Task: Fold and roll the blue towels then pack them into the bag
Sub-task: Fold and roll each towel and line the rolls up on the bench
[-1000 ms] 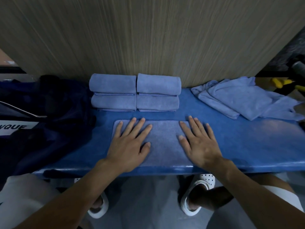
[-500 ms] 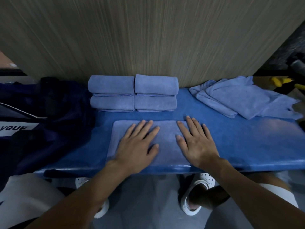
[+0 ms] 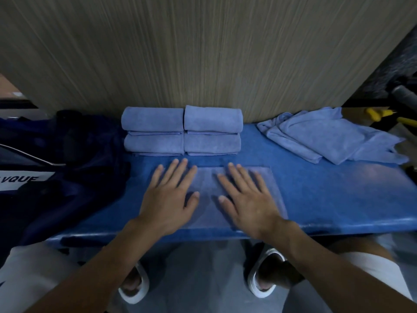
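Note:
A folded blue towel [image 3: 207, 190] lies flat on the blue table [image 3: 327, 199] near its front edge. My left hand [image 3: 168, 199] and my right hand [image 3: 246, 199] press on it side by side, palms down, fingers straight and spread. Behind them, several rolled blue towels [image 3: 182, 132] are stacked in two columns against the wooden wall. A loose heap of unfolded blue towels [image 3: 331, 136] lies at the back right. The dark navy bag [image 3: 67, 154] with a white label sits at the left end of the table.
A wood-grain panel [image 3: 203, 53] rises directly behind the table. Yellow-handled tools [image 3: 379, 114] and dark clutter sit past the right end. Below the table's front edge are my legs and white slippers [image 3: 264, 283].
Both hands have slid along the flat towel: the left hand now reaches past its left edge, and the right hand sits nearer the middle. The camera view shifted slightly.

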The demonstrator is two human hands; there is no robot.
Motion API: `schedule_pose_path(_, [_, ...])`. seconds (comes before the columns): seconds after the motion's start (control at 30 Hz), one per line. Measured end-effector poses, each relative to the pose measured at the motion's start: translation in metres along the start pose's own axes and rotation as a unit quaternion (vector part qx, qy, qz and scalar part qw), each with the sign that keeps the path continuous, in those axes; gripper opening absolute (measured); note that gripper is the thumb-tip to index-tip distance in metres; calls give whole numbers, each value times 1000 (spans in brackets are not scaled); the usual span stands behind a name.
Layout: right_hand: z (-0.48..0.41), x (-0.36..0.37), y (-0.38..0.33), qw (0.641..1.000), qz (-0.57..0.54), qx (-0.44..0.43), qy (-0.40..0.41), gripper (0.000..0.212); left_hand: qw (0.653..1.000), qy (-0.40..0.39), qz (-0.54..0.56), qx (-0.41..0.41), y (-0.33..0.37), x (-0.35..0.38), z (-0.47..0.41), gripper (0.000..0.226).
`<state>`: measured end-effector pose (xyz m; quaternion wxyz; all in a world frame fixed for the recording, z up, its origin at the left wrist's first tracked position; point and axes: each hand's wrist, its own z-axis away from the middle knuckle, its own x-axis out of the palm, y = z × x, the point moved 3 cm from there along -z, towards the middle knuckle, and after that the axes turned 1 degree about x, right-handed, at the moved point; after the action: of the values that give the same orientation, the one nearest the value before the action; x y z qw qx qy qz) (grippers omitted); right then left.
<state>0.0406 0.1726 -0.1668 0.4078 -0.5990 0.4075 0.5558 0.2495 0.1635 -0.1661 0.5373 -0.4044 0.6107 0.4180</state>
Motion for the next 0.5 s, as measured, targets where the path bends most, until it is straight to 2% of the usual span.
schedule_pose_path(0.1, [4, 11, -5, 999, 2, -23, -23, 63, 1000, -16, -3, 27, 0, 13, 2, 67])
schedule_pose_path(0.37, [4, 10, 40, 996, 5, 75, -51, 83, 999, -31, -2, 23, -3, 16, 5, 68])
schedule_pose_path(0.43, [4, 5, 38, 995, 10, 73, -64, 82, 999, -40, -8, 17, -2, 14, 6, 70])
schedule_pose_path(0.5, [9, -4, 32, 997, 28, 69, -35, 72, 999, -37, -10, 15, 0, 9, 2, 71])
